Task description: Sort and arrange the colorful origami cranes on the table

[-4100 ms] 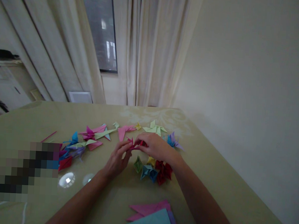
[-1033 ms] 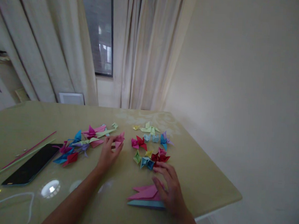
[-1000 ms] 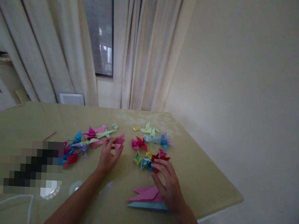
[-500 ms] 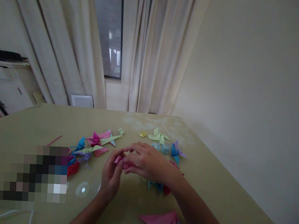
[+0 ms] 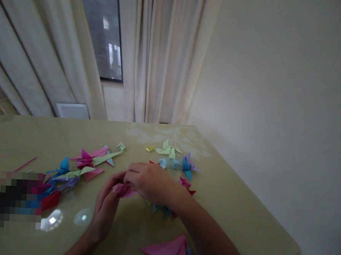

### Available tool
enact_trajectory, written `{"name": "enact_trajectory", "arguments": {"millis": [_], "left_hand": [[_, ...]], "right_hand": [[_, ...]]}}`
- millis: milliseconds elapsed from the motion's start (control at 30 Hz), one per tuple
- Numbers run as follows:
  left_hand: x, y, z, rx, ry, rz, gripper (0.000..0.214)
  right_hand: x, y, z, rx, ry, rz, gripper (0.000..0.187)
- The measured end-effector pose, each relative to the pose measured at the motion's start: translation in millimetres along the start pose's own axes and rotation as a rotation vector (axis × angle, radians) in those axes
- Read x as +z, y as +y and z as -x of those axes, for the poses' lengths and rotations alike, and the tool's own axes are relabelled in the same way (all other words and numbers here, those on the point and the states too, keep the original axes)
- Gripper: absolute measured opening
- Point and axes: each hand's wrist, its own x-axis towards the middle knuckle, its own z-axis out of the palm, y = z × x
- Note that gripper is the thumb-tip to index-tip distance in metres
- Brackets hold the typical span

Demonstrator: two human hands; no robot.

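A small pink folded paper piece is between my hands, above the middle of the table. My left hand grips its left side with thumb and fingers. From the right, my right hand closes over its upper edge, and its fingertips are partly hidden. Behind and beside my right hand lie small origami pieces: a pale blue one, a blue and lilac one and a pink-red one. Teal folded paper shows under my right wrist.
Several origami flowers and cranes lie in a cluster on the left of the table. A pale green pinwheel shape sits at the back. Larger pink folded paper is at the near edge. A blurred patch covers the lower left.
The view has turned to the right, so the table things appear further left. My right fingers have come down from a spread arch and closed onto the pink paper.
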Motion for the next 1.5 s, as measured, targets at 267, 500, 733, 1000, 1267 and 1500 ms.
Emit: {"name": "enact_trajectory", "arguments": {"millis": [267, 500, 733, 1000, 1267, 1500], "left_hand": [[-70.0, -28.3, -51.5, 0.083, 0.128, -0.914, 0.041], [-87.5, -52.0, -44.7, 0.076, 0.047, -1.289, 0.040], [-81.2, -42.9, -49.6, 0.071, -0.029, -1.103, 0.036], [-67.4, -25.6, -51.3, 0.149, 0.261, -0.616, 0.030], [-29.7, 7.7, -32.2, 0.170, 0.139, -0.235, 0.027], [-19.9, 21.1, -12.0, 0.614, 0.089, -0.399, 0.013]], "right_hand": [[-50.8, 52.4, 39.8, 0.526, 0.086, -0.002, 0.011], [-35.6, 92.0, 56.5, 0.862, -0.204, 0.109, 0.019], [-23.7, 100.2, 51.7, 0.896, -0.253, 0.127, 0.023], [-20.4, 93.5, 47.2, 0.914, -0.268, 0.163, 0.022], [-23.2, 47.8, 18.0, 0.509, -0.036, -0.124, 0.015], [8.7, 16.0, -4.5, 0.215, 0.038, -0.479, 0.011]]}}
